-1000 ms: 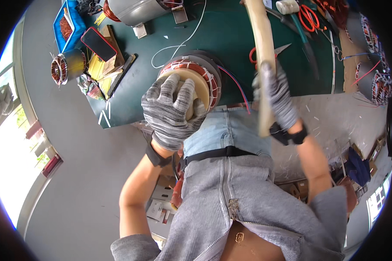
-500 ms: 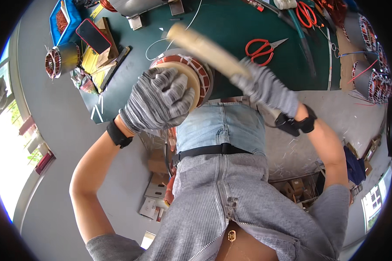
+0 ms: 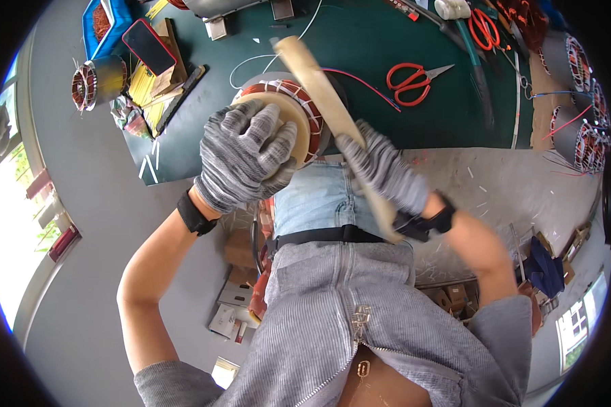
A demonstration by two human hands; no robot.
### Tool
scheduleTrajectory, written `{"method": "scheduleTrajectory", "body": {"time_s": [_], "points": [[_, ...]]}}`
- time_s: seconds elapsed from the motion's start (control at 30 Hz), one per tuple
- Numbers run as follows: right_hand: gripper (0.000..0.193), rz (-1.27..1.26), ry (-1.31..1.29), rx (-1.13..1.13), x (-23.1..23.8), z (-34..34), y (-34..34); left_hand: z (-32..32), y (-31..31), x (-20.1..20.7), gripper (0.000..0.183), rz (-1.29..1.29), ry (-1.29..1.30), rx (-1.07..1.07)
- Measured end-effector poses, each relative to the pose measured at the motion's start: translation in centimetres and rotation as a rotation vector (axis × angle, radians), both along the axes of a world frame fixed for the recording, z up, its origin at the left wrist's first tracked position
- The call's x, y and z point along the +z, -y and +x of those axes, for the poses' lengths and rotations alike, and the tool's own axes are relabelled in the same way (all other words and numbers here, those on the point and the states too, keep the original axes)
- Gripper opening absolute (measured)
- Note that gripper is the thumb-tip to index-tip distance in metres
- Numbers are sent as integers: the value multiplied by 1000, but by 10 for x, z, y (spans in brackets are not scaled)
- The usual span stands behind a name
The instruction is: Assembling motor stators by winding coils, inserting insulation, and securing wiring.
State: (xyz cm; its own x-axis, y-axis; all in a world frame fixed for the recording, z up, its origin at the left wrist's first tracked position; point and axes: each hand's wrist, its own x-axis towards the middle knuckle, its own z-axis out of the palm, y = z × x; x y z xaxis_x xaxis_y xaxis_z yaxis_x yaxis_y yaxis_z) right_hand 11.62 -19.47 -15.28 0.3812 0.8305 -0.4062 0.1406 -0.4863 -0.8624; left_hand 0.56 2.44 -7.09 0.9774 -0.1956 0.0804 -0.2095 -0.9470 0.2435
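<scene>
A motor stator (image 3: 311,108) with copper-red windings laced in white stands at the table's near edge, in front of my body. A pale round disc (image 3: 303,127) lies against its winding face. My left hand (image 3: 241,159), in a grey striped knit glove, is closed over that disc with curled fingers; the palm side is hidden. My right hand (image 3: 390,173), gloved alike, is wrapped around a long pale wooden bar (image 3: 312,74). The bar slants from far left to near right, and its far part crosses in front of the stator's right side. Its near end is blurred.
Red-handled scissors (image 3: 409,85) lie right of the stator on the green table (image 3: 237,41). More stators (image 3: 577,136) stand at the far right. On the left are a phone (image 3: 149,47), yellow strips, a blue tray (image 3: 119,27) and another stator (image 3: 100,81).
My right hand has moved left and nearer to my body with the wooden bar, which now stands steeper. A pink-blue wire behind it has come into view. My left hand stays on the disc.
</scene>
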Motion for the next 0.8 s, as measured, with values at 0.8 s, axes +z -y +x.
{"method": "scheduleTrajectory", "body": {"time_s": [0.8], "points": [[41, -72, -284, -92, 25, 80, -26, 10, 0, -2, 39, -80, 136, -33]]}}
